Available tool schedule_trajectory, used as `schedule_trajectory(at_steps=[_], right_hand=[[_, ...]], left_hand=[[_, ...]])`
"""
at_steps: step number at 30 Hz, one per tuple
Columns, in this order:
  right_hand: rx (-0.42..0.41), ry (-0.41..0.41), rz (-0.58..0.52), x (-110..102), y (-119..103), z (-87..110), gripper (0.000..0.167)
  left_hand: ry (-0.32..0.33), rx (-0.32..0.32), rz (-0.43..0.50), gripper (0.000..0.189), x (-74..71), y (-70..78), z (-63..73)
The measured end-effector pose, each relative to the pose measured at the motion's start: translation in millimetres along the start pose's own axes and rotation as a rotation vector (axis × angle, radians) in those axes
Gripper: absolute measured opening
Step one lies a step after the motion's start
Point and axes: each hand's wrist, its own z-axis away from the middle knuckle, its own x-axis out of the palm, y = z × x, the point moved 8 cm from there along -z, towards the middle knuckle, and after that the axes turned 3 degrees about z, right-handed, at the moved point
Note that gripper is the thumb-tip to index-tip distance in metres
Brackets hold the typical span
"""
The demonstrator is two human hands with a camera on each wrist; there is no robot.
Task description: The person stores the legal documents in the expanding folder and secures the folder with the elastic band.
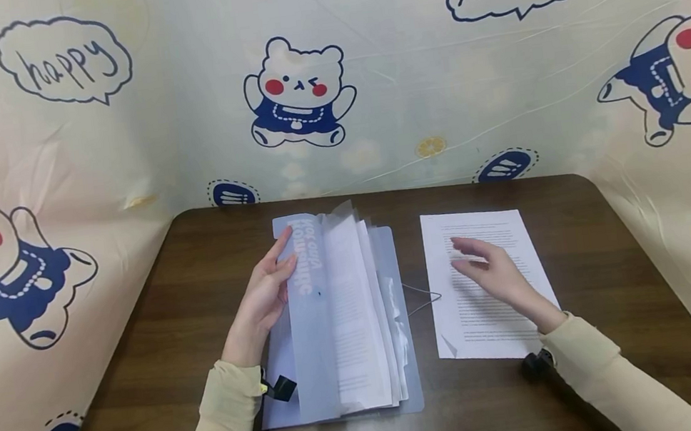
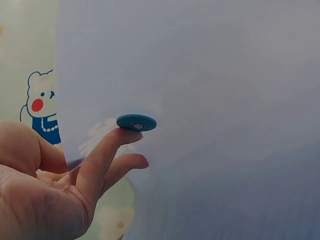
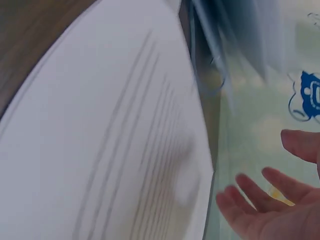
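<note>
A light blue document folder [image 1: 315, 363] lies spread on the table, its front cover partly raised, with printed pages [image 1: 356, 343] and clear sleeves showing inside. My left hand [image 1: 257, 305] grips the left edge of that cover. The left wrist view shows a round blue button [image 2: 136, 122] on the cover, right at one fingertip. To the folder's right lies a white stack of printed paper [image 1: 485, 324] with its lower-left corner curled. My right hand [image 1: 496, 274] is over this stack, fingers loosely bent and thumb apart, holding nothing.
A thin elastic loop [image 1: 427, 297] sticks out from the folder's right edge toward the paper stack. The dark wooden table [image 1: 163, 367] has rounded far corners. Printed curtains [image 1: 395, 94] with cartoon bears enclose its back and sides.
</note>
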Motion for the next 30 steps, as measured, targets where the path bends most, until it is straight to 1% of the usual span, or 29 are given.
schedule_trajectory(at_steps=[3, 7, 10, 12, 14, 17, 19, 21, 25, 28, 30], right_hand=[[0.036, 0.008, 0.082, -9, 10, 0.1, 0.056], [0.076, -0.002, 0.196, -19, 21, -2.1, 0.064], [0.105, -0.021, 0.249, -26, 30, -3.8, 0.071], [0.141, -0.026, 0.293, -31, 39, -3.6, 0.077], [0.196, -0.003, 0.352, -38, 49, -1.7, 0.084], [0.280, 0.069, 0.457, -51, 65, 3.6, 0.096], [0.320, 0.114, 0.508, -58, 72, 7.6, 0.103], [0.341, 0.128, 0.537, -63, 77, 10.7, 0.108], [0.354, 0.089, 0.540, -64, 83, 15.4, 0.113], [0.350, 0.028, 0.529, -62, 85, 17.9, 0.114], [0.356, -0.023, 0.527, -59, 88, 18.9, 0.112]], left_hand=[[0.001, 0.001, 0.001, 0.068, -0.8, 0.0, 0.4], [0.001, 0.003, 0.002, 0.068, -1.4, 0.4, 0.8], [0.001, 0.002, 0.005, 0.068, -1.9, 0.5, 0.9], [0.001, 0.002, 0.005, 0.068, -2.3, 0.6, 0.9], [0.001, 0.002, 0.004, 0.068, -2.6, 0.6, 0.9], [-0.003, 0.002, 0.005, 0.068, -2.0, 0.5, 0.8], [-0.004, 0.004, 0.006, 0.068, -1.5, 0.4, 0.6], [-0.007, 0.006, 0.008, 0.068, -0.9, 0.4, 0.4], [-0.007, 0.009, 0.006, 0.067, 0.0, 0.3, 0.1], [-0.001, 0.005, 0.004, 0.067, -0.1, -0.1, 0.0], [0.005, 0.002, 0.001, 0.067, -0.5, -0.5, 0.0]])
